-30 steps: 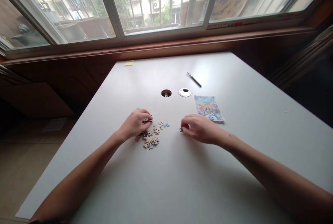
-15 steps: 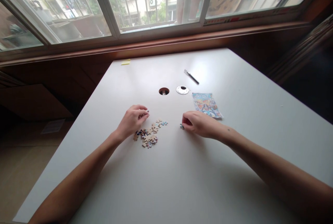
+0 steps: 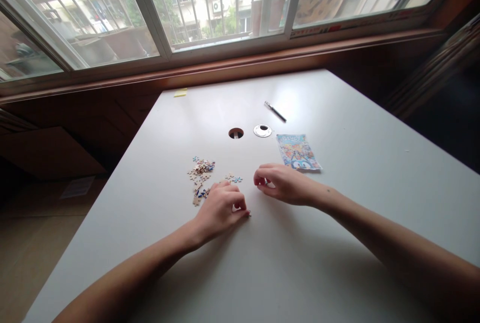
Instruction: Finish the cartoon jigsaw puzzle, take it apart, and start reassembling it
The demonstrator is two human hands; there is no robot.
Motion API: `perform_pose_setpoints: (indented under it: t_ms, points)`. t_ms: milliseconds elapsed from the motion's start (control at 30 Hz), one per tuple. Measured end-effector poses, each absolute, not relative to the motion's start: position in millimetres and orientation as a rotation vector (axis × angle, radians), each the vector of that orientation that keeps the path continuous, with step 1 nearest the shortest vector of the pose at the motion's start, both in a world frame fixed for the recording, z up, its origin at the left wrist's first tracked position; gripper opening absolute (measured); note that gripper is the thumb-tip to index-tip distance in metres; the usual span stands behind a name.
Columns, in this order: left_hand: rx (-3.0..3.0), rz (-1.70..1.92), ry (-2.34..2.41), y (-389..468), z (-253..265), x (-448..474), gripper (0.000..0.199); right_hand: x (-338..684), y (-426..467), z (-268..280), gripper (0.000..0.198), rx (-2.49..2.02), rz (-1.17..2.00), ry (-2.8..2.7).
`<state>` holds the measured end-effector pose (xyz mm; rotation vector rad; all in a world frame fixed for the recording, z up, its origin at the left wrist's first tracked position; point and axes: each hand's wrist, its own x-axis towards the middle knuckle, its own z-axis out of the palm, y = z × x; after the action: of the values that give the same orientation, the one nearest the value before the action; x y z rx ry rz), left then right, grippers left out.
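My left hand [image 3: 225,208] is closed in a pinch low over the table, in front of the loose jigsaw pieces. A small jigsaw piece [image 3: 249,214] shows at its thumb and fingertip. My right hand [image 3: 279,183] is also pinched, with part of a bluish jigsaw piece [image 3: 267,181] visible between its fingers. To the left lies a heap of jigsaw pieces [image 3: 202,168], many with their plain brown backs up; my left hand covers part of it. A few blue pieces [image 3: 236,179] lie between the hands.
Beyond my right hand lies a colourful picture sheet [image 3: 299,150]. A pen [image 3: 275,111], a round metal cover [image 3: 262,130] and a cable hole [image 3: 236,133] are farther back on the white table [image 3: 322,263]. A yellow sticky note [image 3: 180,92] marks the far left corner.
My left hand has moved right and nearer to me from the back of the heap, uncovering pieces there. My right hand has shifted slightly left, its fingers now covering more of its piece.
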<state>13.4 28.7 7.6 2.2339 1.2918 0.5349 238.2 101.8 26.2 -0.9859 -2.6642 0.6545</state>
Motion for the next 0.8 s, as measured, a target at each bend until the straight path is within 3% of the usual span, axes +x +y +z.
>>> perform_pose_setpoints:
  t_ms: [267,400,800]
  points:
    - [2.35,0.717,1.505,68.7,28.7,-31.7,0.022,237.6,98.1,31.2,0.011,-0.798,0.72,-2.697]
    - [2.386,0.527,1.633,95.0,31.1,-74.9,0.026,237.1,98.8,31.0,0.011,-0.823,0.723,-2.723]
    - [2.288,0.685,1.722,108.0,20.9,-97.5,0.021,238.4,100.0,30.5,0.011,-0.844,0.636,-2.72]
